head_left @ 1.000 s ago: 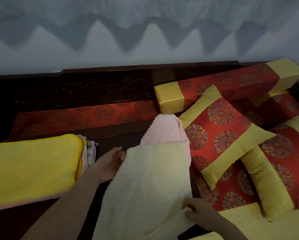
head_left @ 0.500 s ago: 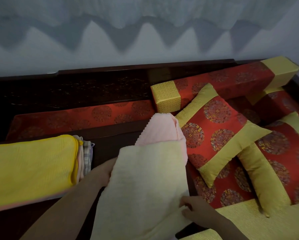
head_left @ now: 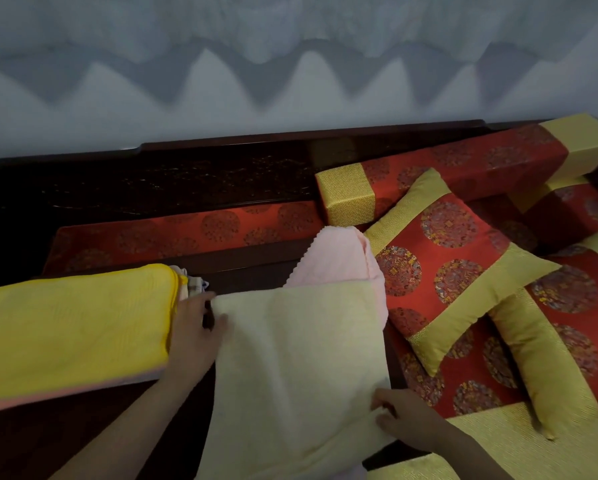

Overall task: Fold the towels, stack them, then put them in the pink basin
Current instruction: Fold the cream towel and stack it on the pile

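Observation:
A cream towel [head_left: 297,368] lies spread on the dark wooden surface in front of me. It covers most of a pink towel [head_left: 339,258], whose far end sticks out behind it. My left hand [head_left: 195,327] pinches the cream towel's far left corner. My right hand [head_left: 399,419] grips its near right edge. To the left lies a stack of folded towels with a yellow towel [head_left: 72,327] on top and a pink layer at the bottom. The pink basin is not in view.
Red and gold cushions [head_left: 453,268] crowd the right side, with a long bolster [head_left: 439,174] behind them. A gold mat [head_left: 498,441] lies at the near right. A dark wooden backrest [head_left: 186,181] and a pale wall close off the far side.
My left hand has pulled the cream towel's left corner outward toward the yellow stack, so the towel lies wider and flatter. My right hand stays on the near right edge.

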A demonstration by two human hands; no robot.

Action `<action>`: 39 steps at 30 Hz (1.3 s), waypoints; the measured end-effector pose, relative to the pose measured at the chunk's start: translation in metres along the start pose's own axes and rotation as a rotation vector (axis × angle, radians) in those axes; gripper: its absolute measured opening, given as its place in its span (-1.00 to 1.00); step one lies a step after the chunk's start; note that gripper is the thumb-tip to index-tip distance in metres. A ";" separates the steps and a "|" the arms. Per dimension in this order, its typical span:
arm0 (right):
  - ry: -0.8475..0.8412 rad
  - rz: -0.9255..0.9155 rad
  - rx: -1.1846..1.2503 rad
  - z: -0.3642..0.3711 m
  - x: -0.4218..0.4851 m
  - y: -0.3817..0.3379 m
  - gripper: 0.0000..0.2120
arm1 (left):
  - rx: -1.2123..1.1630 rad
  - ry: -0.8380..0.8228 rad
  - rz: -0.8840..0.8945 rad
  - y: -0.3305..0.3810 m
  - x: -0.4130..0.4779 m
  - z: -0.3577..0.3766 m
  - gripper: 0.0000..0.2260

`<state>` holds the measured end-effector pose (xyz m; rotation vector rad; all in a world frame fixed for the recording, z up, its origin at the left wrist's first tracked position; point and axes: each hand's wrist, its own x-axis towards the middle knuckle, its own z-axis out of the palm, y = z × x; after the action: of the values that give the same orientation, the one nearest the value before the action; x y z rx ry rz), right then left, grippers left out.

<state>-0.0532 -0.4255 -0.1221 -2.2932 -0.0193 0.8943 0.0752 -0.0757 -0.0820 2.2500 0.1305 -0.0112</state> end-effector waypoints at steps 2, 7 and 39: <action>-0.019 -0.013 0.052 -0.006 -0.005 0.001 -0.90 | 0.036 -0.395 0.067 -0.008 -0.042 0.007 -0.72; 0.114 -0.014 0.536 -0.042 -0.031 -0.019 -0.92 | 0.121 -0.931 0.036 -0.106 -0.103 0.043 -0.52; 0.602 0.370 0.653 -0.083 0.119 -0.032 -0.64 | -0.445 -0.240 -0.865 -0.010 0.009 0.036 -0.58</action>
<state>0.0952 -0.4200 -0.1294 -1.8627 0.8513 0.2675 0.0845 -0.0961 -0.1129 1.5864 0.8701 -0.6439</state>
